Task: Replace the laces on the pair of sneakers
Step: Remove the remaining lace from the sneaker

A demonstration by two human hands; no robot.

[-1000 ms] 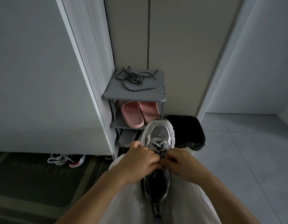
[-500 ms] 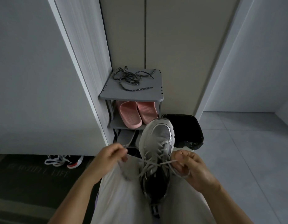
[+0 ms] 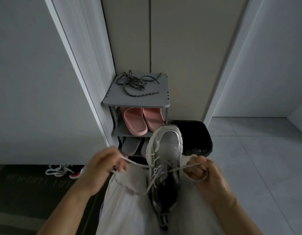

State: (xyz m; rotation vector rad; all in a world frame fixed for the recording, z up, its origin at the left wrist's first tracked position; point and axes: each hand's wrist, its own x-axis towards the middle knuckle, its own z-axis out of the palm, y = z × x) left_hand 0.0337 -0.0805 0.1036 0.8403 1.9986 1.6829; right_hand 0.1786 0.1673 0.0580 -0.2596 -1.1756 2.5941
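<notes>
Left hand (image 3: 102, 168) and right hand (image 3: 204, 173) each pinch a strand of the pale lace (image 3: 140, 165), stretched sideways from the grey sneaker (image 3: 167, 150) on the person's lap (image 3: 126, 214). Beyond stands a shoe rack (image 3: 136, 101) topped with dark laces (image 3: 135, 83), a black bin (image 3: 196, 134) beside it, on tiled floor (image 3: 265, 167).

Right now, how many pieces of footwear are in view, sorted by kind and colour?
Grey-and-white sneaker, its white lace gripped by the left hand and right hand: 1
Pink slippers on the shoe rack: 2
Grey slippers one shelf lower, partly hidden: 2
Dark sneaker on the mat: 1 that I can make out
Total: 6
</notes>
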